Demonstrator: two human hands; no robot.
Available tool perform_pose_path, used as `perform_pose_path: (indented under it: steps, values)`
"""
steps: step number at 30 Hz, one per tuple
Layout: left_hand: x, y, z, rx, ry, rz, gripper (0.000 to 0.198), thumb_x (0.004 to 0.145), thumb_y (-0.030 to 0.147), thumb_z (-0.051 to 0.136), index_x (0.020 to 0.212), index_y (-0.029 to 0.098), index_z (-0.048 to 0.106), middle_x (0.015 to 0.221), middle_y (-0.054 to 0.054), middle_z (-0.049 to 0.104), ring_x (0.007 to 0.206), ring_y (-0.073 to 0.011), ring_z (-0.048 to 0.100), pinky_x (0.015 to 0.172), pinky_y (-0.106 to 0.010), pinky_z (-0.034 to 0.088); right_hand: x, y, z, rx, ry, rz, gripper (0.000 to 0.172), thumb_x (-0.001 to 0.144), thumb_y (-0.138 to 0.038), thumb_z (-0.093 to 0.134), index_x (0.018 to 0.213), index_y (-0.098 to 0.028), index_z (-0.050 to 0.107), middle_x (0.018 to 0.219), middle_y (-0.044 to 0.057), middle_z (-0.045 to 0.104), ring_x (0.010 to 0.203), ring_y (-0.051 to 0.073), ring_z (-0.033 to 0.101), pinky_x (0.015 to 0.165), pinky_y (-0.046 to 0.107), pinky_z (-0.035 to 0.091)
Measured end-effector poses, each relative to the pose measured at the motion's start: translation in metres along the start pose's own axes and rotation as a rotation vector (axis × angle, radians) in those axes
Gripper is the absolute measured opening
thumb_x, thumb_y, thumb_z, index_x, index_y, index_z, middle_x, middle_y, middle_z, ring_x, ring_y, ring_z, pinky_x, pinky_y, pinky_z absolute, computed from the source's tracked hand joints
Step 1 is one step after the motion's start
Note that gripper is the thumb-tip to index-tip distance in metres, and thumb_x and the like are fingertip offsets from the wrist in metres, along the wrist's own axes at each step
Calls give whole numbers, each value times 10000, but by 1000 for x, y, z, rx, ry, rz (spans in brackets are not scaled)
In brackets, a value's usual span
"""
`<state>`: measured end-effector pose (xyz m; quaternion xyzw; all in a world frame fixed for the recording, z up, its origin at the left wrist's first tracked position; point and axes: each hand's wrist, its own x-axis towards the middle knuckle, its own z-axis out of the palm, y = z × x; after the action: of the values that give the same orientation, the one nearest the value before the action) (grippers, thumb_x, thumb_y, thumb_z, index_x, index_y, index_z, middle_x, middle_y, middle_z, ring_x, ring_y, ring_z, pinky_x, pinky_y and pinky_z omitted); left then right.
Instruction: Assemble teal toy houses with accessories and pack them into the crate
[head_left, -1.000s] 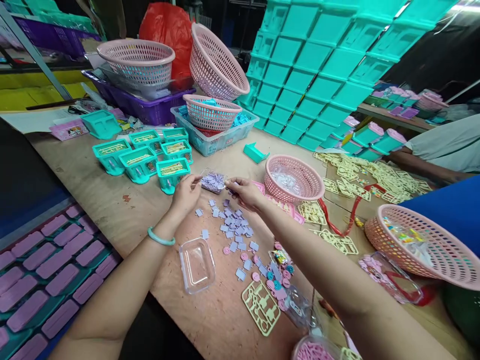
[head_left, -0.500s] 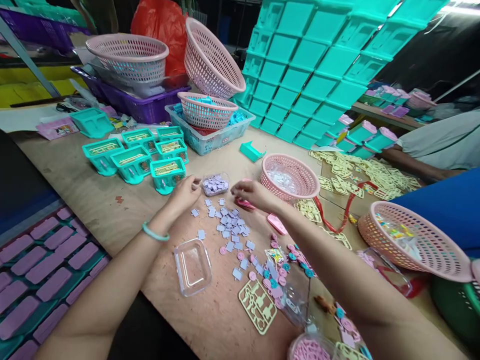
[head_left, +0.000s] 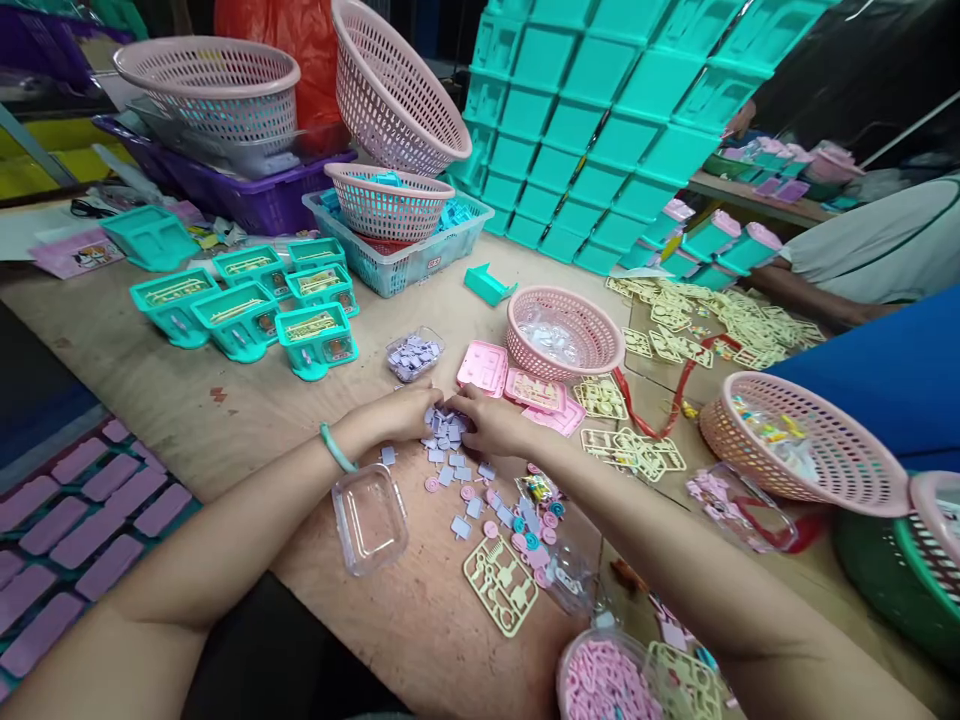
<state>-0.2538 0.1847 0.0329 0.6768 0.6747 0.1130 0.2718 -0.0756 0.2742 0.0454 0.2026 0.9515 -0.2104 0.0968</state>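
Note:
Both of my hands meet at the far side of a pile of small lavender plastic pieces (head_left: 448, 432), square with short tabs. My left hand (head_left: 415, 412) curls in from the left, fingers closed round pieces at the pile's edge. From the right, my right hand (head_left: 486, 420) presses its bent fingers against the same pieces; some fingertips are hidden. Just beyond the hands stands a clear plastic box (head_left: 415, 356) filled with lavender pieces. A second clear box (head_left: 370, 520), with nothing visible inside, lies by my left forearm.
Teal containers (head_left: 240, 318) with cream parts stand at left. Pink trays (head_left: 510, 380) and a pink basket (head_left: 564, 335) are beyond my right hand. A cream parts frame (head_left: 501, 585) and a tub of pink pieces (head_left: 609, 680) lie nearer. Teal boxes (head_left: 570, 130) rise behind; another person's arm (head_left: 806, 295) is at right.
My hands have left the sides of the filled clear box and come together at the lavender pile nearer me. The pink trays behind my right hand now show more. The view has shifted slightly.

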Motion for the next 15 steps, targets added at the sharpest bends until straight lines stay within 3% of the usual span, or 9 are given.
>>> perform_pose_path:
  steps: [4, 9, 12, 15]
  values:
    - [4, 4, 7, -133, 101, 13, 202, 673, 78, 668, 850, 177, 672, 915, -35, 683, 930, -223, 644, 826, -308, 498, -2, 5, 13, 90, 111, -19, 362, 810, -121, 641, 1158, -203, 697, 1217, 88, 618, 938, 176, 637, 765, 248, 454]
    - [2, 11, 12, -345, 168, 4, 115, 685, 93, 685, 759, 169, 640, 678, 33, 648, 652, -140, 615, 608, -239, 474, -4, 17, 15, 450, 164, 17, 182, 777, -146, 695, 951, -191, 718, 930, 2, 711, 829, 150, 640, 770, 257, 469]
    - [1, 7, -8, -459, 231, -3, 126, 730, 113, 663, 844, 164, 650, 680, 30, 666, 610, -124, 622, 567, -224, 477, 11, 14, -8, 662, 176, 4, 162, 749, -154, 708, 908, -184, 702, 822, -24, 706, 765, 137, 645, 740, 254, 506]
    - [8, -5, -40, -619, 406, -90, 149, 747, 173, 694, 890, 160, 657, 693, 4, 692, 620, -142, 655, 568, -241, 503, 46, 1, -40, 809, 241, 5, 153, 737, -128, 715, 877, -177, 679, 718, -39, 663, 659, 114, 626, 648, 228, 523]
